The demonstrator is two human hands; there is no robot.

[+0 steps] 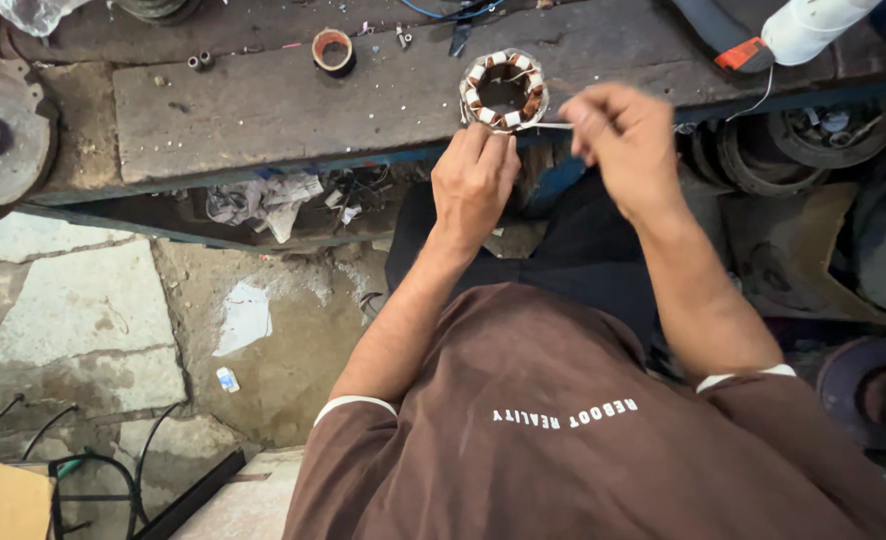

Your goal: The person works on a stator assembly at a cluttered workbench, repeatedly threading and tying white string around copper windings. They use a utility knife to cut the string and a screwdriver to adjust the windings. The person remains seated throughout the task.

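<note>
A round motor stator (504, 89) with copper windings and white insulation pieces lies on the worn wooden bench (263, 100). My left hand (475, 180) holds it by its near edge at the bench's rim. My right hand (625, 135) is just to the right of it, fingers pinched on a thin white strip (553, 125) that reaches toward the stator's near side. Both forearms come up from my brown shirt at the bottom of the view.
A small copper-lined ring (334, 50) and small bolts (201, 61) lie on the bench. A round metal motor cover (3, 130) sits at far left, coils and round parts (823, 135) at right. Crumpled paper (263, 200) lies below the bench, above a stone floor (83, 310).
</note>
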